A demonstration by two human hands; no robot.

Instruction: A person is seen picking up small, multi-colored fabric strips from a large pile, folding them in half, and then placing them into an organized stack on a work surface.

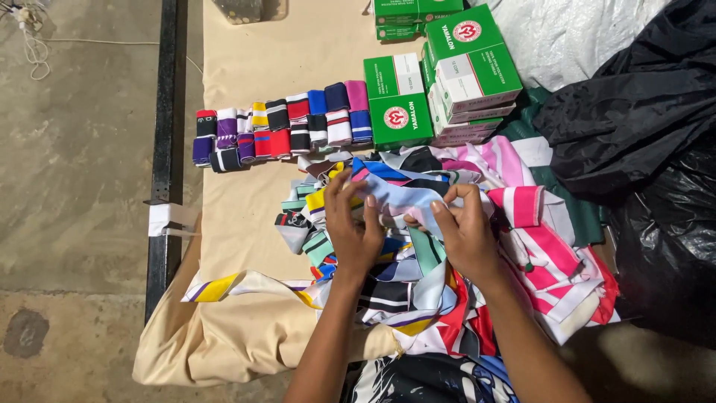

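Both my hands are over a loose heap of striped fabric strips (418,269) in many colours. My left hand (352,227) and my right hand (462,231) together pinch a light blue strip (399,200) with blue and yellow bands, holding it just above the heap. Beyond the heap, two neat rows of folded strips (280,127) lie side by side on the beige cloth (246,224) that covers the table.
Green and white cardboard boxes (440,82) are stacked at the back right. Black plastic bags (649,149) fill the right side, with white sheeting (574,37) behind. A black metal rail (165,149) runs along the table's left edge, above a concrete floor (74,186).
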